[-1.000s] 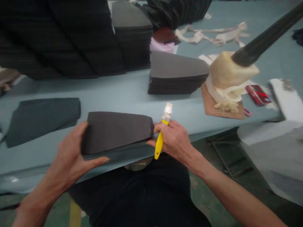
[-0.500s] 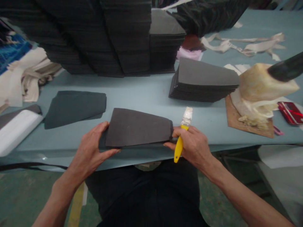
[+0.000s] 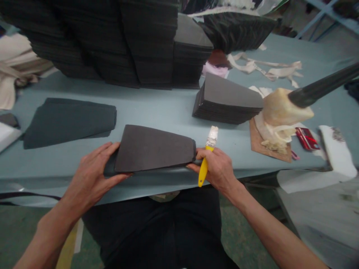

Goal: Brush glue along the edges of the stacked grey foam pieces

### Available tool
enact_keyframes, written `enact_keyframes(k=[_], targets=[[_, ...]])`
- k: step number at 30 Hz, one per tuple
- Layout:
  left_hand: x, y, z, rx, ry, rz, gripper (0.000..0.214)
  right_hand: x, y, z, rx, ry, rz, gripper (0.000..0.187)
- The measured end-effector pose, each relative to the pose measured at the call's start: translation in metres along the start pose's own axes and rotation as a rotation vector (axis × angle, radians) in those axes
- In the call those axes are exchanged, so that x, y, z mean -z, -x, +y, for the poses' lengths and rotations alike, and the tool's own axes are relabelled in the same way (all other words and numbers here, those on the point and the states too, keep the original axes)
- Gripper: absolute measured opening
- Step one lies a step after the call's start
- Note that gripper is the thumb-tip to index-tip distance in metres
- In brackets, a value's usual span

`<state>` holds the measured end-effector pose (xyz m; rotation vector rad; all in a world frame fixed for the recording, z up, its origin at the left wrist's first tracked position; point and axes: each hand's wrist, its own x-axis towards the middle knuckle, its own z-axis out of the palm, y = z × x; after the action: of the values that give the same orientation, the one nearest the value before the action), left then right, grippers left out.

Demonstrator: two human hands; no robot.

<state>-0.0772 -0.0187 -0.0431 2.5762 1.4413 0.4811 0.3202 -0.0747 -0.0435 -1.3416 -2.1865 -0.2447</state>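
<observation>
A dark grey tapered sheet (image 3: 155,148) lies at the front edge of the table, its wide end to the left; a darker layer shows beneath it. My left hand (image 3: 94,173) grips the wide end, thumb along the near edge and fingers at the far left corner. At the narrow end my right hand (image 3: 217,168) pinches the sheet between thumb and fingers. That same hand also keeps hold of a yellow-handled paintbrush (image 3: 204,168), whose whitish, coated bristles point away from me. To the left, thin dark green-grey sheets (image 3: 73,121) lie overlapped on the table.
Tall stacks of dark sheets (image 3: 151,48) stand along the back. A lower stack (image 3: 228,99) sits right of centre. Farther right are a glue-crusted yellowish container (image 3: 280,106) with a dark handle, brown board (image 3: 255,138) and red case (image 3: 307,139). Cloth strips (image 3: 266,69) lie behind.
The camera view has turned rightward, so everything appears shifted left. Both hands keep their hold on the tapered sheet, and the paintbrush stays in the right hand.
</observation>
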Motion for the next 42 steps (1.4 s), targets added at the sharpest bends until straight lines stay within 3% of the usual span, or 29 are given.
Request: enact_keyframes(k=[13, 20, 26, 30, 42], targets=[[0.001, -0.007, 0.005, 0.028, 0.017, -0.001, 0.09, -0.006, -0.004, 0.002, 0.001, 0.042, 0.02, 0.022], [0.008, -0.01, -0.006, 0.047, 0.011, -0.044, 0.102, -0.002, -0.005, 0.0, 0.022, 0.084, -0.079, 0.02], [0.011, -0.015, -0.015, 0.057, -0.012, -0.048, 0.089, 0.001, -0.008, 0.003, 0.069, 0.056, -0.148, 0.02], [0.012, -0.016, -0.016, 0.059, -0.021, -0.048, 0.091, 0.001, -0.009, 0.005, 0.068, 0.059, -0.169, 0.021], [0.016, -0.016, -0.002, 0.055, -0.081, -0.101, 0.109, 0.003, -0.008, 0.002, 0.047, 0.057, -0.1, 0.017]])
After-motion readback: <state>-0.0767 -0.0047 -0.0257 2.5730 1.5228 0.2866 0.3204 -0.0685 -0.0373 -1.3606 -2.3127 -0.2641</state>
